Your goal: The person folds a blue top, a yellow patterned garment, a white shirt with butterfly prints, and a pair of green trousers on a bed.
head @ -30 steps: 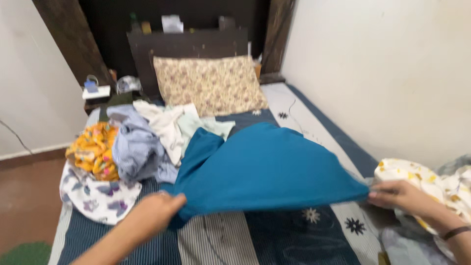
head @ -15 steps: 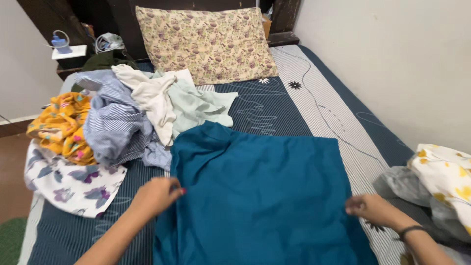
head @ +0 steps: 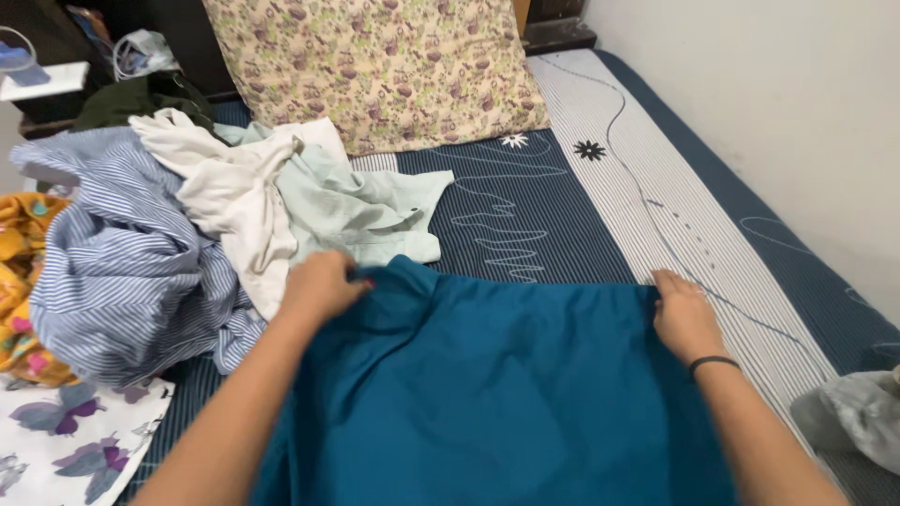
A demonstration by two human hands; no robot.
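Note:
A teal blue garment [head: 497, 394] lies spread flat on the striped navy bedsheet [head: 562, 201]. My left hand [head: 321, 284] grips the garment's far left corner, where the cloth bunches up. My right hand [head: 682, 314], with a dark band on the wrist, pinches the far right corner against the bed. Both forearms reach out over the cloth.
A heap of clothes lies at the left: a blue striped shirt [head: 122, 262], a white garment [head: 230, 201], a pale green shirt [head: 361, 211], a yellow printed cloth [head: 23, 281]. A floral pillow [head: 375, 70] sits at the head. A grey cloth [head: 858, 417] lies at the right by the wall.
The teal garment, held up in the air a second ago, now lies flat on the bed. Both hands slid forward from its near edge to its far corners, and the view dipped down.

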